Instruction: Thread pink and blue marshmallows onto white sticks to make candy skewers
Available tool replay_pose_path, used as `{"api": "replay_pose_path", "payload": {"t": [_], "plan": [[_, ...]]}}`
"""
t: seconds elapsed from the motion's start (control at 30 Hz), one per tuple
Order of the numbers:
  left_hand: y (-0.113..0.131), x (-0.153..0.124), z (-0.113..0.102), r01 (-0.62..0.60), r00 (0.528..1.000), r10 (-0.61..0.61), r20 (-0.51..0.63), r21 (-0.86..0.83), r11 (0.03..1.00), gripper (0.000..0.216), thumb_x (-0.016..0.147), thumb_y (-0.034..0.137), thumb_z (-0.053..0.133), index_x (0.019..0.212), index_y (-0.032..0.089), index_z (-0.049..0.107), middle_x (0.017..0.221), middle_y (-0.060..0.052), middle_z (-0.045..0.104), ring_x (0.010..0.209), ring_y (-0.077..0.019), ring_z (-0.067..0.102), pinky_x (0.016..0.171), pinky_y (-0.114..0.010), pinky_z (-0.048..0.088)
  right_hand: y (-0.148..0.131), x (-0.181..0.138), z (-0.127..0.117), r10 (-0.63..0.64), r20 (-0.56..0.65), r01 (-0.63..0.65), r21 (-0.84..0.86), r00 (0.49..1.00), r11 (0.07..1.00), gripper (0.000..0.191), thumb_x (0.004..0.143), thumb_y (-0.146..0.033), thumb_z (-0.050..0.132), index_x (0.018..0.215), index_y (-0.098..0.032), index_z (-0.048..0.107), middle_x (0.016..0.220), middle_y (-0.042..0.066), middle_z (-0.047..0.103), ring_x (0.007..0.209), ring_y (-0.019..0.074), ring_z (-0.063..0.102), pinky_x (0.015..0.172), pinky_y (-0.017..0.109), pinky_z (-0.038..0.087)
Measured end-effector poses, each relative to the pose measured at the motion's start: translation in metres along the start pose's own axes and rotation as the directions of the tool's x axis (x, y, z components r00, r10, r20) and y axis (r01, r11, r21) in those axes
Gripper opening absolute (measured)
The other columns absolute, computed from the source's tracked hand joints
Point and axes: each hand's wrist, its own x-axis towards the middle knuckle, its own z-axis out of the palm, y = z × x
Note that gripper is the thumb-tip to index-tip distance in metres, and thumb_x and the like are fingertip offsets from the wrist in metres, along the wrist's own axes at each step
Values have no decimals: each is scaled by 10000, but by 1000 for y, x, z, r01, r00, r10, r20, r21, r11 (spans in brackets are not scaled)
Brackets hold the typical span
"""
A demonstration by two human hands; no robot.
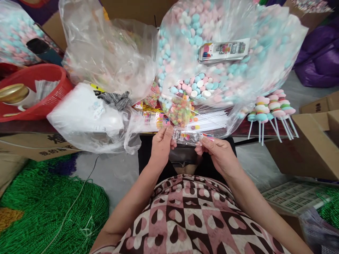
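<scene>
My left hand [162,143] and my right hand [215,150] both pinch a small clear printed packet [188,136], held level between them just in front of the table edge. The left fingers close on the packet's left end, the right fingers on its right end. Right behind the packet lie a small bag of bright ring candies [180,112] and a bundle of white sticks [209,120]. Above them bulges a big clear bag of pink, blue and white candies [206,53], with a stack of printed packets [224,50] showing on it.
Several finished candy skewers [270,107] lie at the table's right. A red basket [50,91] and crumpled plastic bags [106,53] sit at left. Cardboard boxes [315,144] stand to the right, green netting [45,208] lower left, a white crate [293,195] lower right.
</scene>
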Motion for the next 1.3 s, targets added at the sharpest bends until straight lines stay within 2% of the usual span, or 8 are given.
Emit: {"api": "replay_pose_path", "payload": {"t": [0.07, 0.17, 0.27, 0.4, 0.7, 0.9, 1.1, 1.3], "plan": [[7, -1, -3, -205, 977, 215, -2, 289, 935, 280, 910, 455, 518, 866, 190, 597, 752, -12, 617, 732, -137, 610, 694, -268, 506, 1, 0, -3, -68, -47, 63, -118, 997, 991, 319, 730, -503, 762, 701, -186, 756, 610, 24, 702, 539, 123, 616, 545, 234, 506], [23, -6, -3, -513, 828, 541, 146, 587, 626, 302, 898, 373, 564, 1117, 173, 623, 1196, -125, 637, 1199, -238, 540, 1045, -411, 409, 0, -1, -7, -201, -23, 183, -318, 979, 930, 319, 788, -502, 705, 728, -193, 757, 643, 26, 711, 556, 142, 630, 560, 258, 516], [32, -10, 1, -688, 720, 526, 453, 562, 458, 289, 914, 351, 563, 1135, 186, 647, 1193, -104, 671, 1225, -240, 542, 1108, -442, 333, -5, -2, -10, -352, 145, 380, -426, 925, 821, 278, 844, -427, 658, 713, -194, 734, 648, 15, 690, 577, 135, 620, 571, 249, 498], [25, -8, 5, -743, 662, 476, 579, 430, 512, 234, 933, 346, 545, 1051, 206, 691, 998, -50, 741, 971, -166, 657, 988, -370, 424, -13, -5, -10, -370, 335, 493, -453, 866, 743, 194, 850, -314, 640, 722, -187, 712, 698, 11, 681, 615, 119, 609, 604, 233, 487], [8, -12, -2, -737, 675, 587, 446, 388, 553, 192, 921, 208, 540, 1015, 222, 707, 1034, -72, 708, 982, -153, 665, 864, -283, 537, -17, -10, 8, -82, 350, 194, -297, 933, 935, 194, 853, -333, 597, 777, -188, 702, 745, 20, 688, 657, 148, 637, 624, 266, 525], [10, -7, -2, -772, 634, 644, 428, 386, 505, 130, 893, 130, 562, 937, 199, 663, 924, -46, 695, 862, -124, 663, 782, -227, 541, -13, -4, 9, -310, 395, 501, -635, 865, 589, 258, 911, -278, 512, 765, -195, 707, 676, 13, 636, 632, 135, 547, 625, 246, 446], [12, -5, 7, -726, 688, 610, 393, 380, 574, 110, 899, 129, 543, 889, 197, 629, 894, -36, 667, 857, -127, 644, 783, -236, 519, -26, -12, 2, -299, 426, 518, -633, 854, 576, 221, 922, -262, 500, 857, -257, 711, 745, -25, 690, 678, 141, 624, 638, 230, 478], [10, 4, 10, -615, 788, 543, 289, 359, 702, 88, 899, 185, 561, 854, 207, 633, 887, -21, 662, 882, -142, 629, 799, -260, 503, -37, -9, -58, -376, 5, 306, -591, 926, 746, 324, 930, -363, 481, 1095, -210, 715, 816, 34, 744, 691, 173, 677, 662, 290, 540]]}}
